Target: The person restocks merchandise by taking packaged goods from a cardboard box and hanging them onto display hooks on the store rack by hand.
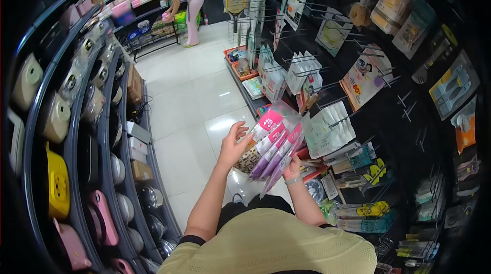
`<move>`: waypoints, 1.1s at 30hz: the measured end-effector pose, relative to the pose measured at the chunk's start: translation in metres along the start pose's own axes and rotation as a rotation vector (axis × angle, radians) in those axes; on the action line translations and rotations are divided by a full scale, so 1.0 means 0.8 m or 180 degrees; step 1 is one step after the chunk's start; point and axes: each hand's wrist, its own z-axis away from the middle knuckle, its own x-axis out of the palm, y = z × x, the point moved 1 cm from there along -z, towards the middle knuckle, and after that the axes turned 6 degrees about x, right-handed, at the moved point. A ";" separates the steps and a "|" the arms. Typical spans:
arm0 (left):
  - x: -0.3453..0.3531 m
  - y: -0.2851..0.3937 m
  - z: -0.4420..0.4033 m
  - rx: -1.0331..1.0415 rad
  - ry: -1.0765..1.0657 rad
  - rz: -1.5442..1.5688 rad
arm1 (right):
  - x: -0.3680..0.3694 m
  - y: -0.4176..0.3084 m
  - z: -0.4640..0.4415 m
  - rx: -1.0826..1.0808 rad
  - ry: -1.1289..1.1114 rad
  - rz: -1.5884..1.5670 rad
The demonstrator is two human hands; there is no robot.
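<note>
In front of my body is a bunch of clear plastic packets point(275, 151) with pink header labels. Some have purple contents and one at the left shows a brown-and-cream check; what the goods are I cannot make out. My right hand point(292, 167) grips the bunch at its lower right side, fingers partly hidden behind it. My left hand point(236, 143) is at the left edge of the packets, fingers apart and slightly curved. Whether its thumb touches the front packet I cannot tell.
On the right, a black wall of metal hooks point(404, 107) carries hanging packets, including a white bag point(331, 129). Curved shelves point(76, 136) of appliances and pots line the left. A person point(183, 5) bends over a low rack at the aisle's far end. An orange basket point(240, 64) stands ahead.
</note>
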 end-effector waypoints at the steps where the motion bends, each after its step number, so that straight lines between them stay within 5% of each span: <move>1: -0.007 -0.001 -0.013 -0.0001 -0.0168 -0.0244 | 0.001 0.004 -0.016 -0.0046 0.0058 -0.0057; 7: -0.023 -0.038 -0.099 0.0348 -0.0382 -0.1033 | -0.026 0.001 -0.102 -0.0051 0.0272 -0.0091; 14: -0.052 -0.105 -0.233 -0.0233 -0.1003 -0.1365 | -0.084 -0.004 -0.255 0.0166 0.0652 -0.0136; 17: -0.073 -0.139 -0.324 0.0295 -0.0545 -0.1688 | -0.110 -0.005 -0.350 0.0160 0.0521 -0.0038; 21: -0.088 -0.122 -0.449 -0.0182 -0.0146 -0.0115 | -0.070 -0.006 -0.456 0.0306 0.0539 0.0444; 22: -0.086 -0.120 -0.476 0.0178 0.0180 -0.0081 | -0.044 -0.013 -0.483 0.0329 0.0569 0.0705; 26: -0.088 -0.122 -0.554 -0.0266 0.0542 0.0351 | -0.026 -0.038 -0.569 0.0574 0.0249 0.1449; 33: -0.096 -0.207 -0.706 -0.0321 0.0565 0.0784 | -0.062 -0.074 -0.633 -0.0350 0.0760 0.0459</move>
